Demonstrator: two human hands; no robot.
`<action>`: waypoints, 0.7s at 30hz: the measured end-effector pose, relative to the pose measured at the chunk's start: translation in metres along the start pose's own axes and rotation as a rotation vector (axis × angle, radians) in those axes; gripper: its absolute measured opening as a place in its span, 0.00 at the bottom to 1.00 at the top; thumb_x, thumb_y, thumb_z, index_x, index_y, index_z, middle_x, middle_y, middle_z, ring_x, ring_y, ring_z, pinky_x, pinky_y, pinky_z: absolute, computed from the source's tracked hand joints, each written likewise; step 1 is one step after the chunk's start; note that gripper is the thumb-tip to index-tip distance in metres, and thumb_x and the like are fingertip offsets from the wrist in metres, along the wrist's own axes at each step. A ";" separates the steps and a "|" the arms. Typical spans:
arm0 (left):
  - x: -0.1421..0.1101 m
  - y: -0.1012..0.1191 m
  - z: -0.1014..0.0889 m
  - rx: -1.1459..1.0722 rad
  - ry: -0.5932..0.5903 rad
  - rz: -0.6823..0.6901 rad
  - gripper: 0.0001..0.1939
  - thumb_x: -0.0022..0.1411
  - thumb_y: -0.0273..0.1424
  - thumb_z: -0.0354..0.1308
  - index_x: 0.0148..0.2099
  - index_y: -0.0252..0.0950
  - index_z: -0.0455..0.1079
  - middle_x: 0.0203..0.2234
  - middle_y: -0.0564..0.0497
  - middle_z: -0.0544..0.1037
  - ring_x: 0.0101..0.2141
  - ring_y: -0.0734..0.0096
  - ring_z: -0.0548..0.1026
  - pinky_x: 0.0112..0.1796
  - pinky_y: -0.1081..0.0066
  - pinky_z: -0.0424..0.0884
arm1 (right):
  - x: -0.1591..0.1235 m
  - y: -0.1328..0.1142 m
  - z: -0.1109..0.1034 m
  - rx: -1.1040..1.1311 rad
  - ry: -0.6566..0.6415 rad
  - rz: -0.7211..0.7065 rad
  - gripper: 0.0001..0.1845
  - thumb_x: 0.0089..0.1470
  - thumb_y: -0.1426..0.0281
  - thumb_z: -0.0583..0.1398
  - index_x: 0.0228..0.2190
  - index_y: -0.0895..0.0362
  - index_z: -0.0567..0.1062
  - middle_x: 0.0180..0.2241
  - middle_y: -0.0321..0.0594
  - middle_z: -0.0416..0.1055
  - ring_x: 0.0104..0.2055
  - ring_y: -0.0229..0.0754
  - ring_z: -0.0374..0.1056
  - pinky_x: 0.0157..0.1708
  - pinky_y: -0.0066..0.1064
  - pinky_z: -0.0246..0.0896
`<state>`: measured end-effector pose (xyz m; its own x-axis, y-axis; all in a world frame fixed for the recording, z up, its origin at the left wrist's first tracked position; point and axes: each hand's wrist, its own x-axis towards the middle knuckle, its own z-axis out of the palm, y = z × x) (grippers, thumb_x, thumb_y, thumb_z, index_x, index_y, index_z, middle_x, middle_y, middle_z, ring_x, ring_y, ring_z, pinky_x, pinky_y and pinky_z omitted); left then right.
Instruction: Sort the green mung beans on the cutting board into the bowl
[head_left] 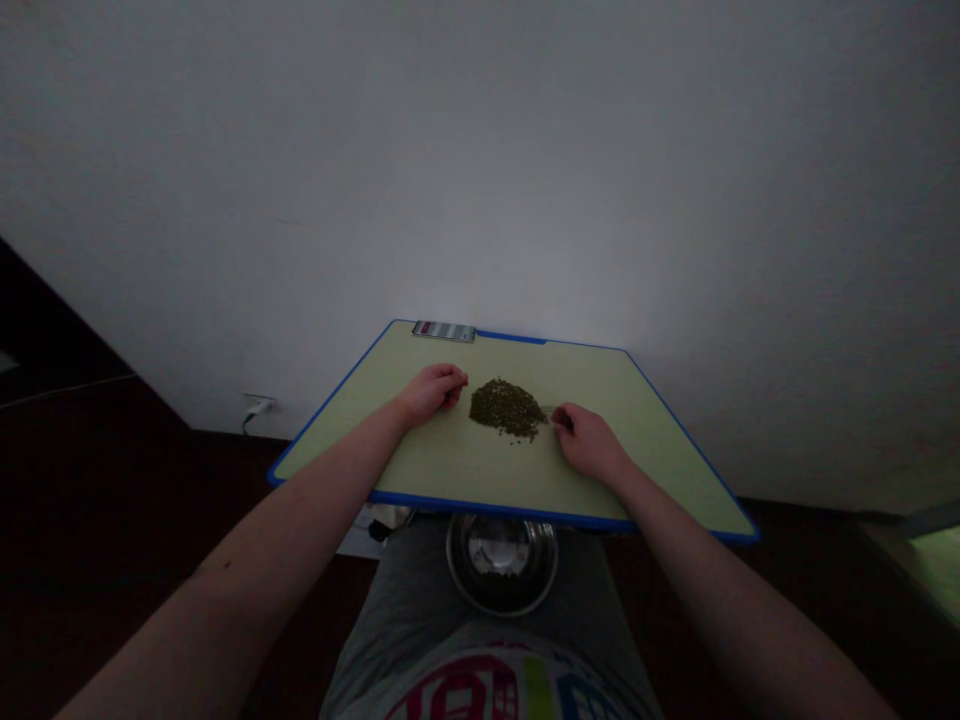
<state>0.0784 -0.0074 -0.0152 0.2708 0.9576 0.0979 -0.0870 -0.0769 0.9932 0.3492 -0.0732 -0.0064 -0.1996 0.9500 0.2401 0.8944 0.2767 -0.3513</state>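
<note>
Head view: left hand (431, 393) loosely curled, resting on the board, nothing visible in it; right hand (589, 442) curled just beside the pile, grip unclear. Between them, a heap of small dark-green seeds (508, 408) on a pale-green rectangular cutting board with blue edging (495, 508). Round steel bowl (501, 563) on grey lap (405, 600) below the board's near edge, dark bits (499, 592) at its bottom. Flat smartphone (443, 331) at the far edge.
</note>
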 end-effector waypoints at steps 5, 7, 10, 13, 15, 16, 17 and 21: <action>0.000 -0.001 -0.001 0.003 -0.003 0.009 0.10 0.49 0.35 0.57 0.26 0.34 0.63 0.13 0.57 0.63 0.14 0.81 0.60 0.16 0.77 0.53 | -0.019 0.006 -0.007 -0.008 0.015 0.043 0.07 0.49 0.75 0.54 0.33 0.59 0.69 0.31 0.42 0.71 0.33 0.39 0.65 0.33 0.27 0.56; 0.001 -0.002 -0.002 0.004 -0.009 0.015 0.10 0.50 0.35 0.57 0.26 0.34 0.63 0.13 0.57 0.63 0.14 0.81 0.60 0.16 0.77 0.53 | -0.026 0.008 -0.010 -0.003 0.012 0.045 0.06 0.50 0.75 0.54 0.32 0.59 0.69 0.30 0.41 0.70 0.32 0.39 0.65 0.32 0.27 0.56; 0.001 -0.002 -0.002 0.000 -0.010 0.019 0.10 0.50 0.35 0.57 0.26 0.34 0.63 0.13 0.57 0.63 0.14 0.81 0.60 0.16 0.77 0.54 | -0.032 0.010 -0.012 0.020 -0.006 0.033 0.06 0.49 0.75 0.54 0.32 0.58 0.69 0.30 0.40 0.70 0.32 0.39 0.65 0.32 0.27 0.56; 0.001 -0.002 -0.001 -0.002 -0.004 0.011 0.10 0.49 0.35 0.57 0.26 0.34 0.63 0.13 0.57 0.63 0.14 0.81 0.61 0.16 0.77 0.54 | -0.031 0.008 -0.012 0.033 -0.030 0.027 0.06 0.49 0.75 0.54 0.32 0.59 0.69 0.31 0.41 0.71 0.32 0.39 0.65 0.33 0.27 0.56; 0.001 -0.002 -0.001 -0.005 -0.006 0.010 0.10 0.49 0.35 0.57 0.26 0.34 0.63 0.13 0.57 0.63 0.14 0.81 0.61 0.16 0.77 0.54 | -0.028 0.005 -0.010 0.032 -0.033 0.025 0.06 0.49 0.75 0.54 0.32 0.59 0.69 0.31 0.41 0.71 0.32 0.39 0.65 0.33 0.27 0.56; 0.001 -0.002 -0.001 -0.007 -0.008 0.009 0.10 0.49 0.35 0.57 0.26 0.34 0.63 0.13 0.57 0.63 0.14 0.81 0.61 0.16 0.77 0.54 | -0.026 0.003 -0.009 0.031 -0.033 0.022 0.06 0.49 0.75 0.54 0.32 0.59 0.69 0.31 0.41 0.71 0.32 0.39 0.65 0.32 0.27 0.56; 0.001 -0.003 -0.001 -0.011 -0.009 0.010 0.10 0.49 0.35 0.58 0.26 0.34 0.63 0.13 0.57 0.63 0.14 0.81 0.61 0.16 0.77 0.54 | -0.025 0.002 -0.008 0.032 -0.030 0.022 0.06 0.49 0.75 0.54 0.32 0.59 0.69 0.31 0.42 0.71 0.33 0.39 0.65 0.33 0.27 0.56; 0.001 -0.002 -0.001 -0.023 -0.008 0.011 0.10 0.49 0.35 0.58 0.26 0.33 0.63 0.14 0.56 0.63 0.14 0.82 0.61 0.16 0.77 0.54 | -0.022 -0.004 -0.004 0.053 -0.031 0.000 0.07 0.49 0.75 0.54 0.33 0.58 0.69 0.32 0.42 0.71 0.34 0.39 0.65 0.34 0.27 0.56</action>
<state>0.0776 -0.0059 -0.0176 0.2769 0.9546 0.1096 -0.1124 -0.0811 0.9903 0.3515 -0.0959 -0.0070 -0.2125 0.9539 0.2120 0.8724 0.2829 -0.3986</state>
